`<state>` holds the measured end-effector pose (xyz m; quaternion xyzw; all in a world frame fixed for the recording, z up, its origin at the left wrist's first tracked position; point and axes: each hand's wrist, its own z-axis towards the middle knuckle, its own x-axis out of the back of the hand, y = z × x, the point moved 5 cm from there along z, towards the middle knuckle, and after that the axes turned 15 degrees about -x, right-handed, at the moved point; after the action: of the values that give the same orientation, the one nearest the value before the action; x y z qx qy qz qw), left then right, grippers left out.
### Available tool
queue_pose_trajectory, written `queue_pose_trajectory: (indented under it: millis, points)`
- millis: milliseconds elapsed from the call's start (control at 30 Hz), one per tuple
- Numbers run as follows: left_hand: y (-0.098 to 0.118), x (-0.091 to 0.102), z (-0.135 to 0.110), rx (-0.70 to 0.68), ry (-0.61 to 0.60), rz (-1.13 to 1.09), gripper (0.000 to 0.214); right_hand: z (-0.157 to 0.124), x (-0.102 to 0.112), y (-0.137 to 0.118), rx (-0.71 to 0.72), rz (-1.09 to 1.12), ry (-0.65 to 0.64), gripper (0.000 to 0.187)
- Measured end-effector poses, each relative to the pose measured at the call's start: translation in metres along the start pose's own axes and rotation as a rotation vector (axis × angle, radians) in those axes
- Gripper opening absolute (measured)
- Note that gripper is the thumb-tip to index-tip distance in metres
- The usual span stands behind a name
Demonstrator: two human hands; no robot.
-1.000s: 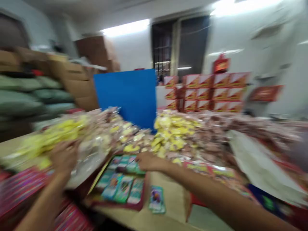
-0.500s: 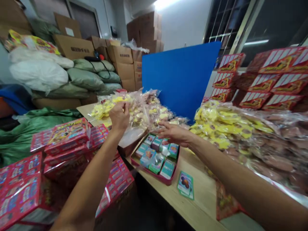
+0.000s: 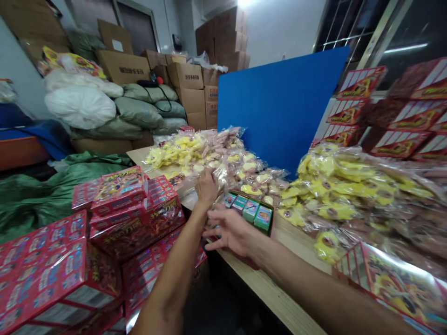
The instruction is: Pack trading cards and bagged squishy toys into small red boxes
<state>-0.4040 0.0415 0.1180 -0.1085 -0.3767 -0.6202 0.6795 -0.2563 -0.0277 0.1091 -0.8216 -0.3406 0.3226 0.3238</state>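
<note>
My left hand (image 3: 206, 187) is at the far left corner of a shallow box (image 3: 271, 218), by clear plastic wrapping. Its fingers are curled closed, and what they hold, if anything, is hidden. My right hand (image 3: 232, 229) reaches over the box's front with fingers apart and nothing visible in them. Inside the box, stacks of picture cards (image 3: 262, 217) with green edges stand in a row. The front stacks are covered by my right hand. Bagged yellow and pink packets (image 3: 249, 190) lie heaped just behind the box.
Red printed cartons (image 3: 117, 186) are stacked at left, beside the wooden table (image 3: 258, 284). Another printed box (image 3: 401, 284) lies at lower right near yellow bagged pieces (image 3: 324, 186). A blue board (image 3: 279, 107) stands behind; sacks (image 3: 136, 114) and cardboard boxes (image 3: 190, 95) are further back.
My left hand has come down from the yellow packets to the box's corner. My right hand has moved nearer, over the box's front. Loose cards beside the box are out of sight. The view has shifted left.
</note>
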Motion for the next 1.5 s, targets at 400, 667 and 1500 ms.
queue_pose_trajectory:
  millis: [400, 667, 1500]
  points:
    - [-0.058, 0.020, 0.032, 0.194, -0.095, 0.008, 0.015, -0.081, 0.101, -0.064, 0.250, -0.045, 0.458, 0.047]
    - [-0.022, 0.014, 0.045, 0.111, -0.155, -0.129, 0.018, -0.084, 0.130, -0.055, 0.134, -0.124, 0.440, 0.069]
    - [0.236, 0.090, -0.041, -0.475, -0.750, -1.205, 0.020, -0.321, 0.143, 0.024, 0.207, -0.837, 0.595, 0.012]
